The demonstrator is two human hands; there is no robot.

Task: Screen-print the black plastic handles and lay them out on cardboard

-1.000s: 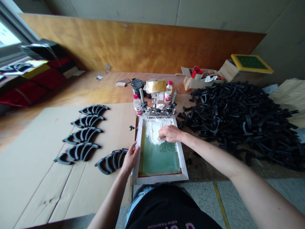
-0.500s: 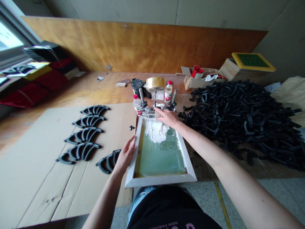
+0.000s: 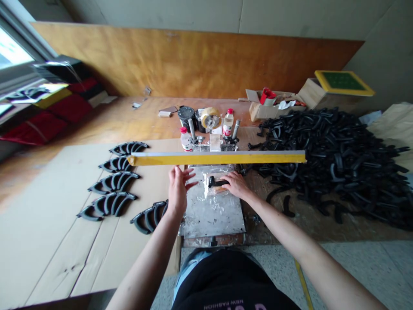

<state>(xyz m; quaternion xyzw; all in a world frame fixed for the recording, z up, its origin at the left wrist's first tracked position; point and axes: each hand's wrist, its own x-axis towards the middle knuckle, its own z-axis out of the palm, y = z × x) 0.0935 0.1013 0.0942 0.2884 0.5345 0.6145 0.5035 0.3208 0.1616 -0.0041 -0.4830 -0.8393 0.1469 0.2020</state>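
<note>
My left hand (image 3: 178,189) is spread, empty; under my right hand (image 3: 237,185) — how closed, I can't tell — a curved black plastic piece (image 3: 216,182), likely light, stiff, best end-held.

Long yellow-and-grey bar (image 3: 216,159) ran crosswise, hid part of the grey metal plate's (image 3: 213,219) far end plus the right end of the second-farthest row of black curved plastic pieces (image 3: 114,164) on the left. Couldn't tell if left hand (image 3: 178,189) touched the bar. Right hand (image 3: 237,184) covered the right end of the black bent plastic piece (image 3: 217,182); grip unclear. Left forearm (image 3: 151,254) blocked part of the nearest row (image 3: 146,218). Black plastic pile (image 3: 322,163), right side: pieces overlapped, most outlines hidden. Label print on far clear red-capped bottle (image 3: 228,122) was too small to read. Bright window (image 3: 11,47) was cut off at left, black pink-lettered shirt (image 3: 226,288) at the near edge.
</note>
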